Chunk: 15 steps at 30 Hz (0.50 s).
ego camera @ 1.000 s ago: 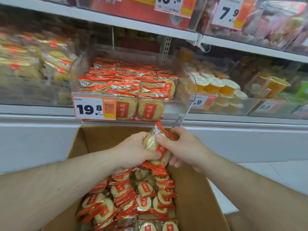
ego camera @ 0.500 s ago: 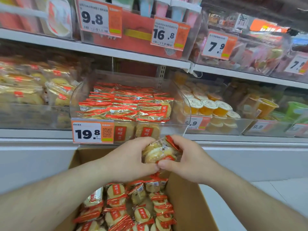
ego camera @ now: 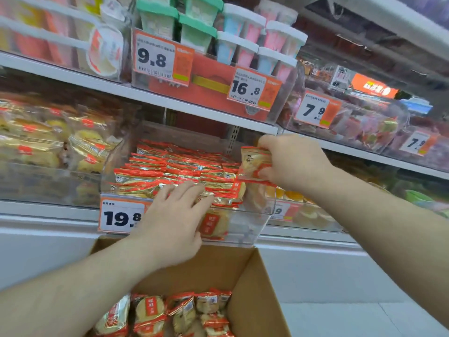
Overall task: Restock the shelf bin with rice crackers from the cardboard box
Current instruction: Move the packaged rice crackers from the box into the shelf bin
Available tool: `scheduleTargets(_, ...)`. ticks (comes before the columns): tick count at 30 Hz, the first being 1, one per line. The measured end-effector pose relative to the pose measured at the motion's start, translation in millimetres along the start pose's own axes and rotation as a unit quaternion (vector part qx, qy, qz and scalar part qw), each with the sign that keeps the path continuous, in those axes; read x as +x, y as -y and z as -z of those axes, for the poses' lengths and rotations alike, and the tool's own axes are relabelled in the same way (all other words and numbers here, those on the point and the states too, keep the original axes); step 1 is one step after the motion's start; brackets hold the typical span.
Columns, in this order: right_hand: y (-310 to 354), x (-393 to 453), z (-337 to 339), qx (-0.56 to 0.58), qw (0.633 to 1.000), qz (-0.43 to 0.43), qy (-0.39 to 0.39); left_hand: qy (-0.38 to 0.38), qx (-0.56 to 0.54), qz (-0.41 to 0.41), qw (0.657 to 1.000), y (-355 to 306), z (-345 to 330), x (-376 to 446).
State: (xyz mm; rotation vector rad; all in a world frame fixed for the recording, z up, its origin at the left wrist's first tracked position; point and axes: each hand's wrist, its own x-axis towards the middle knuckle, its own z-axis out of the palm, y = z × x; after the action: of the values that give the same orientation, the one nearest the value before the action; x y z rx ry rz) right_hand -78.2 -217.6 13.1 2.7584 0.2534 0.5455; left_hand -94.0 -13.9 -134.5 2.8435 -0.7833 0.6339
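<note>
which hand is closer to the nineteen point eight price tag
Left. The left hand reaches into the bin right beside the 19.8 price tag, covering its right edge. The right hand is up and to the right, holding a cracker packet.

Two hands at the clear shelf bin of rice crackers

The right hand (ego camera: 295, 161) pinches a cracker packet (ego camera: 254, 162) above the right end of the shelf bin (ego camera: 257, 220). The left hand (ego camera: 173, 220) lies with straight fingers on the packets at the bin's front edge, covering part of the 19.8 price tag (ego camera: 120, 216). Below, the cardboard box (ego camera: 252, 288) holds more packets.
</note>
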Motion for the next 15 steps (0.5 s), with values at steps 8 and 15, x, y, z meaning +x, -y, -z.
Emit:
scheduleTargets(8, 48.2, 54.0, -27.6, -0.131, 0.985, 0.077, 0.084, 0.012, 0.017, -0.006, 1.0, 7.0, -17.8, -2.1)
scheduleTargets(15, 28.6, 81.2, -56.0, -0.024, 0.979, 0.066, 0.189, -0.03, 0.033, -0.02, 0.999, 10.8, -29.5, -4.4)
